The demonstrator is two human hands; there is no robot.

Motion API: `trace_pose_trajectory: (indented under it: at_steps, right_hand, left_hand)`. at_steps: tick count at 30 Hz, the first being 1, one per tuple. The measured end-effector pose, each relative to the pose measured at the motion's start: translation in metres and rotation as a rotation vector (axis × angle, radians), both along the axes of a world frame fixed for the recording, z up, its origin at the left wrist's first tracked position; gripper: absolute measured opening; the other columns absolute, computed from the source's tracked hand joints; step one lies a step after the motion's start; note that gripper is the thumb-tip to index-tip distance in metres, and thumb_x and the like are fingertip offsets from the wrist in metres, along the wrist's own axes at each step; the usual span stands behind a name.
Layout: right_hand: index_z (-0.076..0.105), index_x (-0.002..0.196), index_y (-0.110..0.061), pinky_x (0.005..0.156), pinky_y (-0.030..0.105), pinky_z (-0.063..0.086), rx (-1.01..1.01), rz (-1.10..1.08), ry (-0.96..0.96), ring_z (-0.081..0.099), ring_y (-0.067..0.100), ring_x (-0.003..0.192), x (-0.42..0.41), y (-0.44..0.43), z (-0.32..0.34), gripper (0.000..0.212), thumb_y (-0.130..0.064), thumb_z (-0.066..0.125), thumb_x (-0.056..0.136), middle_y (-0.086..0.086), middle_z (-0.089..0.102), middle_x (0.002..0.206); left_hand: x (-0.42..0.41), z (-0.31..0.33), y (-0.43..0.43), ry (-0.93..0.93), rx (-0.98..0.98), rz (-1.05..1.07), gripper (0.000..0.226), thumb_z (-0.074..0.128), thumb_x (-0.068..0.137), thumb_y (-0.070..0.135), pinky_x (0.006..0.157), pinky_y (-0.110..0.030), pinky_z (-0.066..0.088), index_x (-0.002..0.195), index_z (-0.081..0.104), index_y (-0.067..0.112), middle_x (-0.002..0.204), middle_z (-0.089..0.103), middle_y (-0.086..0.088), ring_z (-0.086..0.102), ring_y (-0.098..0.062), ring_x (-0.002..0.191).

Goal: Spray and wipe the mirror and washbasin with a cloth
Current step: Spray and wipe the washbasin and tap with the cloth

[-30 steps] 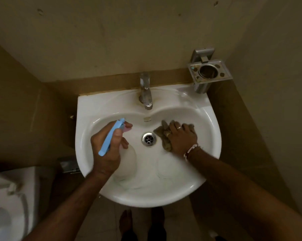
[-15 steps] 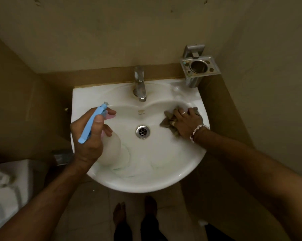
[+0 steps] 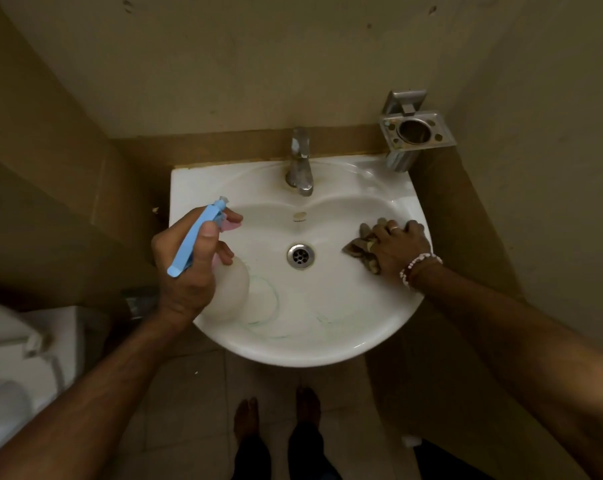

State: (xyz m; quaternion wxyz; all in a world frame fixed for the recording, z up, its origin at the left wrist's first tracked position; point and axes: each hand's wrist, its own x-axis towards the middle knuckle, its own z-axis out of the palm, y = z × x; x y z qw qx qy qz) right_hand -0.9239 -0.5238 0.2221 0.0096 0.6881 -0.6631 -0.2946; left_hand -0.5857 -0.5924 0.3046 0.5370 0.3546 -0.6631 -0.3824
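Head view, risks: the cloth [image 3: 360, 251] is a small bunched wad under the right hand [image 3: 395, 249], so I judge it could slide out from under the palm on the wet slope of the washbasin [image 3: 328, 344], leaving bare skin rubbing the glaze.
Head view, spray risk: the spray bottle [image 3: 224, 271] hangs over the left rim with its nozzle aimed toward the back wall, not at the cloth; a squeeze now would likely wet the tap [image 3: 300, 164] and wall rather than the patch being wiped.
Head view, missed areas: greenish rings of liquid sit on the near floor of the bowl, and they may dry as streaks if the wiping stays on the right side.
Head view, mirror: not in sight, so its state cannot be told.
Head view, right fingers [image 3: 393, 230]: spread and pressed flat on the cloth, closed down on it against the right inner wall; the cloth shows from under the fingertips and the thumb side, toward the drain [image 3: 300, 256].
Head view, left hand [image 3: 189, 268]: curled tight round the bottle's neck, thumb on the blue head, index finger on the pink trigger.
Head view, cloth position: inside the bowl, right of the drain, well apart from the bottle.
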Motion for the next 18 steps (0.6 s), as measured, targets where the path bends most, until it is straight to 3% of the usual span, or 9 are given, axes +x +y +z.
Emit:
trace_pose_trajectory:
  at_steps: [4, 7, 10, 12, 15, 18]
  right_hand:
    - [0.062, 0.124, -0.013, 0.088, 0.059, 0.043, -0.03, -0.102, -0.152, 0.054, 0.04, 0.121, 0.026, 0.022, 0.001, 0.073, -0.046, 0.013, 0.081, 0.019, 0.058, 0.131]
    - [0.057, 0.126, -0.02, 0.089, 0.048, 0.046, -0.009, -0.191, -0.396, 0.054, 0.034, 0.118, 0.061, 0.044, -0.01, 0.064, -0.053, 0.032, 0.078, 0.011, 0.055, 0.13]
    - [0.058, 0.122, -0.028, 0.085, 0.038, 0.051, 0.092, -0.238, -0.564, 0.059, 0.027, 0.108, 0.082, 0.045, -0.014, 0.055, -0.063, 0.051, 0.081, 0.004, 0.06, 0.116]
    - [0.059, 0.119, -0.026, 0.083, 0.037, 0.049, 0.056, -0.254, -0.5, 0.059, 0.027, 0.104, 0.07, 0.037, -0.014, 0.057, -0.068, 0.054, 0.08, 0.003, 0.062, 0.11]
    - [0.059, 0.121, -0.025, 0.086, 0.042, 0.046, -0.054, -0.221, -0.197, 0.055, 0.028, 0.105, 0.038, 0.029, -0.01, 0.053, -0.06, 0.053, 0.082, 0.004, 0.059, 0.112]
    - [0.056, 0.128, -0.026, 0.089, 0.045, 0.042, -0.027, -0.252, -0.183, 0.051, 0.031, 0.116, 0.039, 0.037, -0.004, 0.055, -0.058, 0.051, 0.084, 0.007, 0.053, 0.126]
  left_hand:
    - [0.011, 0.003, 0.0, -0.002, 0.004, 0.018, 0.04, 0.039, 0.098, 0.058, 0.054, -0.023, 0.056, 0.104, 0.063, 0.026, 0.101, 0.07, 0.004, 0.066, -0.013, 0.062]
    - [0.02, 0.003, 0.0, -0.009, -0.004, 0.019, 0.038, 0.039, 0.098, 0.058, 0.052, -0.025, 0.055, 0.102, 0.064, 0.029, 0.1, 0.07, 0.017, 0.066, -0.015, 0.059]
    - [0.028, 0.003, -0.002, -0.012, 0.01, 0.021, 0.04, 0.039, 0.097, 0.06, 0.052, -0.023, 0.056, 0.101, 0.064, 0.028, 0.099, 0.07, 0.026, 0.066, -0.016, 0.059]
    - [0.032, 0.005, -0.003, -0.015, 0.006, 0.01, 0.04, 0.039, 0.098, 0.059, 0.052, -0.024, 0.056, 0.1, 0.064, 0.028, 0.099, 0.07, 0.028, 0.066, -0.017, 0.06]
    - [0.041, 0.006, -0.006, -0.018, -0.019, 0.005, 0.04, 0.038, 0.099, 0.058, 0.054, -0.018, 0.054, 0.098, 0.063, 0.027, 0.099, 0.069, 0.03, 0.065, -0.009, 0.059]
    - [0.051, 0.004, -0.008, -0.017, -0.033, 0.019, 0.041, 0.037, 0.099, 0.057, 0.053, -0.024, 0.055, 0.098, 0.064, 0.025, 0.1, 0.07, 0.026, 0.064, -0.013, 0.058]
